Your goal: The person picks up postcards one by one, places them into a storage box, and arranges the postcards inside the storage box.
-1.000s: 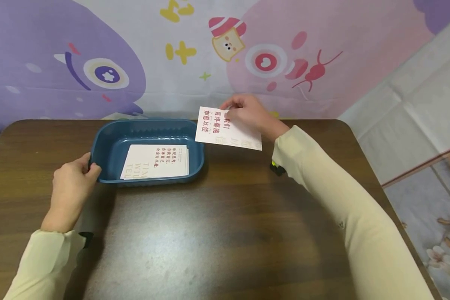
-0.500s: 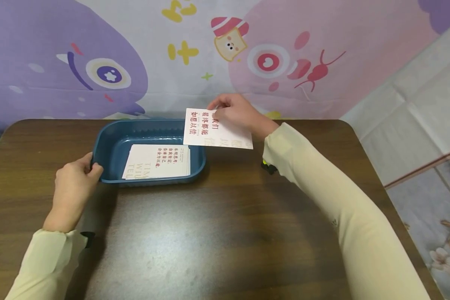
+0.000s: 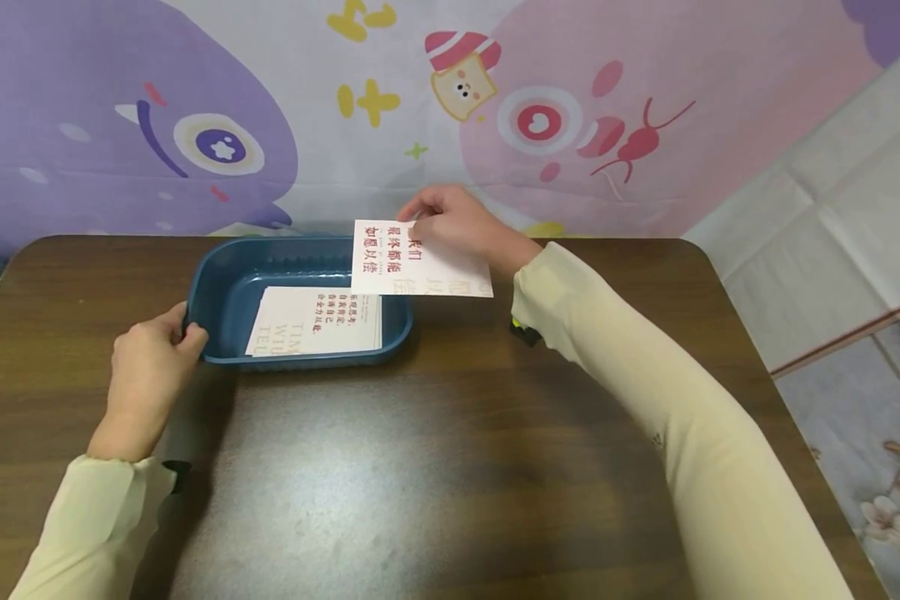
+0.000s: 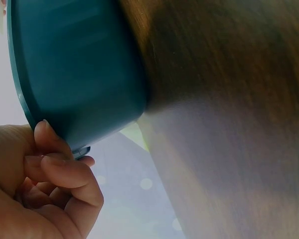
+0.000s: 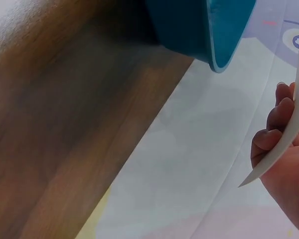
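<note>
A blue plastic basin (image 3: pixel 307 362) stands near the table's back edge, with white printed cards (image 3: pixel 300 321) lying flat inside it. My left hand (image 3: pixel 150 367) grips the basin's left rim between thumb and curled fingers; in the left wrist view the fingers (image 4: pixel 72 181) close on the rim's corner. My right hand (image 3: pixel 457 225) pinches another white card (image 3: pixel 420 271) with red and gold lettering. That card overlaps the basin's right end in the head view. In the right wrist view the card (image 5: pixel 284 142) is seen edge-on, slightly bent, beside the fingers.
The brown wooden table (image 3: pixel 450 467) spreads out in front of the basin. A cartoon-printed cloth (image 3: pixel 390 150) hangs right behind the table's back edge. At the right, a pale panel with flowers (image 3: pixel 855 333) runs alongside the table.
My right hand has carried its card leftward, from beside the basin to over its right end. My left hand keeps its grip on the rim, and the basin stays in place.
</note>
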